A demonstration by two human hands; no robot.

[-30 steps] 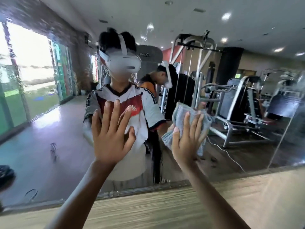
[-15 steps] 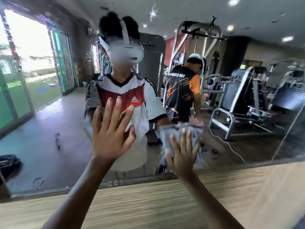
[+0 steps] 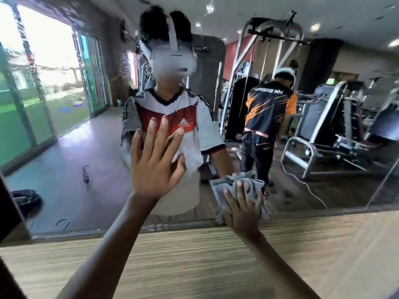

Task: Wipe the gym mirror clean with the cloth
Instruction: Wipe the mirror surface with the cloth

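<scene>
A large gym mirror (image 3: 64, 147) fills the wall in front of me. My left hand (image 3: 154, 160) lies flat against the glass at mid height, fingers straight and spread. My right hand (image 3: 243, 209) presses a crumpled grey-blue cloth (image 3: 234, 183) onto the glass close to the mirror's bottom edge, fingers straight over the cloth. Part of the cloth is hidden under that hand. Wet streaks and droplets show on the left part of the glass.
A wood-grain wall panel (image 3: 216, 262) runs below the mirror's bottom edge. The glass reflects me, another person (image 3: 268, 117) in a black and orange shirt, grey weight machines (image 3: 323, 126) and a bright doorway at the left. A dark edge stands at the far left.
My right hand has slid the cloth down the glass from about chest height to near the bottom edge. The left hand has stayed flat in the same spot. The reflected person has walked to the right.
</scene>
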